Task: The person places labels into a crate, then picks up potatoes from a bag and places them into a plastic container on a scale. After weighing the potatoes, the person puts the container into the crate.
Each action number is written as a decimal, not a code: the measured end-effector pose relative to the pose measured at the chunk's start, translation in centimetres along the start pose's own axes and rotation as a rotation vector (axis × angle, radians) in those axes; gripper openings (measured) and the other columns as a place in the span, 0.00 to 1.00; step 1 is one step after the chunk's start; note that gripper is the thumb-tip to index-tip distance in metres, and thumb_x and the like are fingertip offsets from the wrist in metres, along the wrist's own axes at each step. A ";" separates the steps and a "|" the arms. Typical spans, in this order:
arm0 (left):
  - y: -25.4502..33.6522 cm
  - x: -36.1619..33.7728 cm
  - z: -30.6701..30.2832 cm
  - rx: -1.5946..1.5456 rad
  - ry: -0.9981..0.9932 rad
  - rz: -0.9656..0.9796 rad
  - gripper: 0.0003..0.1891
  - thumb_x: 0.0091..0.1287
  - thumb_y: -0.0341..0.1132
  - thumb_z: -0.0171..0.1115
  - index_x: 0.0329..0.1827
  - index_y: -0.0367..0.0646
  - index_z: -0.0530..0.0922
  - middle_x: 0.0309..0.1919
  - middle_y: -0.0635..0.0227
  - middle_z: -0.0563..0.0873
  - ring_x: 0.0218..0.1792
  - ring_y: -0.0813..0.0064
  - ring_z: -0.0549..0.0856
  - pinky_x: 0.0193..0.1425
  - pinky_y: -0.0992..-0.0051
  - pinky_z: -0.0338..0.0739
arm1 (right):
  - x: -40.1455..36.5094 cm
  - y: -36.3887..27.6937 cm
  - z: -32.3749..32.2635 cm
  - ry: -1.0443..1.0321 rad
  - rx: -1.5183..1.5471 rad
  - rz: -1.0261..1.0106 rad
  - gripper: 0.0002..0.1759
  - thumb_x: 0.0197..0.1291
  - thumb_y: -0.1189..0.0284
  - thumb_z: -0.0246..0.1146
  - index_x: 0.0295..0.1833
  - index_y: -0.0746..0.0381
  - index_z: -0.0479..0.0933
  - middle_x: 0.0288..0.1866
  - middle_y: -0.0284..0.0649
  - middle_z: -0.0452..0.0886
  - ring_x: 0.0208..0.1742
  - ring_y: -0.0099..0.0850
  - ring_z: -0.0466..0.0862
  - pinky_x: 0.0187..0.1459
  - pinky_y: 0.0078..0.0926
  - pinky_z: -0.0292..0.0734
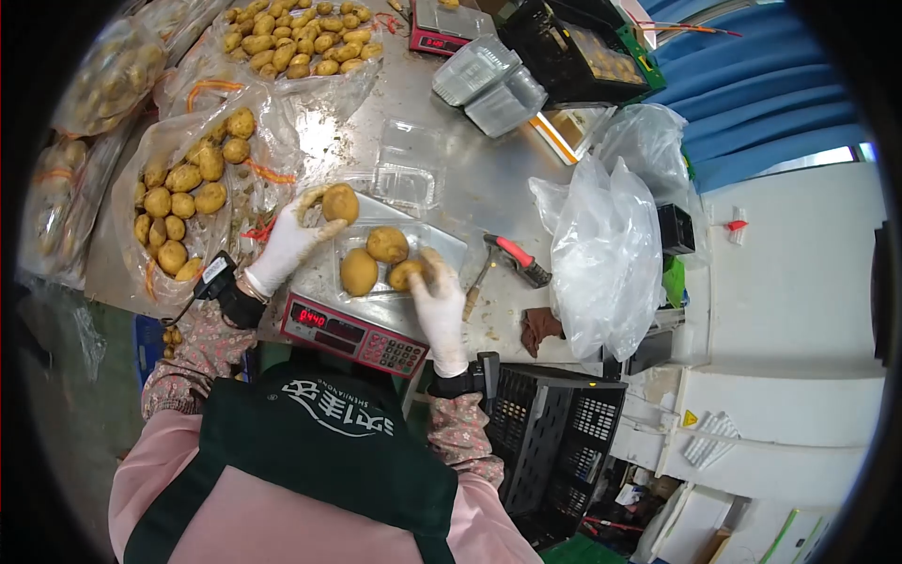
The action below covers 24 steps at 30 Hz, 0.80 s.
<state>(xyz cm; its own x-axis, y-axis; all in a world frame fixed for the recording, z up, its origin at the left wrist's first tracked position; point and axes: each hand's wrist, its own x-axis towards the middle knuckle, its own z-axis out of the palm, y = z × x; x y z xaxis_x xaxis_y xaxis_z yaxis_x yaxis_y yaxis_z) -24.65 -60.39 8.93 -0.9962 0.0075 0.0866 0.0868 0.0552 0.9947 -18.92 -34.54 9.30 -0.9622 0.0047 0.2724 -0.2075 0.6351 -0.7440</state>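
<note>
My left hand (279, 246), in a white glove, is closed around a potato (340, 204) above the left rim of an open clear plastic box. Inside that clear box (381, 287) lie two more potatoes, one at the back (387, 244) and one at the front left (358, 273). My right hand (440, 308), also gloved, has its fingers closed on a smaller potato (405, 275) at the box's right side. Underneath the box is a red digital scale (352, 336); its lit display appears to read 0.440.
An open bag of potatoes (183, 188) lies at left, with another potato pile (296, 38) behind. Empty clear boxes (489, 85) stand at the back, near a black crate (564, 56). To the right are a red-handled tool (515, 256) and clear plastic bags (606, 254).
</note>
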 end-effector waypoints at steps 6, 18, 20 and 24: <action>3.4 -1.9 -1.3 0.382 -0.087 0.244 0.30 0.51 0.27 0.72 0.60 0.36 0.76 0.57 0.59 0.81 0.60 0.66 0.78 0.68 0.69 0.68 | 0.5 -2.0 0.2 0.009 0.309 0.252 0.16 0.67 0.71 0.62 0.57 0.66 0.79 0.52 0.49 0.84 0.55 0.36 0.84 0.57 0.29 0.76; 1.9 -2.7 -1.5 0.093 0.016 0.055 0.28 0.57 0.30 0.73 0.61 0.36 0.74 0.53 0.63 0.82 0.58 0.75 0.78 0.66 0.72 0.71 | 2.8 -1.2 1.2 0.055 0.124 0.171 0.18 0.64 0.68 0.64 0.56 0.66 0.79 0.51 0.50 0.84 0.54 0.43 0.84 0.57 0.33 0.76; 1.8 -2.9 -0.8 0.048 0.013 0.046 0.28 0.57 0.29 0.73 0.61 0.36 0.74 0.53 0.64 0.82 0.58 0.75 0.78 0.65 0.73 0.71 | 3.0 -1.7 2.1 0.002 -0.002 0.135 0.23 0.60 0.65 0.66 0.57 0.66 0.77 0.52 0.51 0.83 0.54 0.46 0.83 0.56 0.36 0.77; 0.9 -3.1 0.7 0.043 -0.007 0.041 0.27 0.56 0.27 0.73 0.60 0.37 0.73 0.53 0.63 0.81 0.57 0.76 0.78 0.64 0.73 0.72 | 3.9 -2.8 4.8 -0.191 -0.421 0.147 0.37 0.52 0.56 0.72 0.61 0.67 0.70 0.53 0.52 0.80 0.52 0.50 0.82 0.53 0.42 0.78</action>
<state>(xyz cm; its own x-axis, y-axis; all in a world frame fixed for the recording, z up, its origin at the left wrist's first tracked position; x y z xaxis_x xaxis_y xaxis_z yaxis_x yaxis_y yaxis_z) -21.46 -59.65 9.53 -0.9918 0.0177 0.1264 0.1275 0.0973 0.9870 -22.94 -40.00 9.49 -0.9993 0.0014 0.0366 -0.0150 0.8960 -0.4439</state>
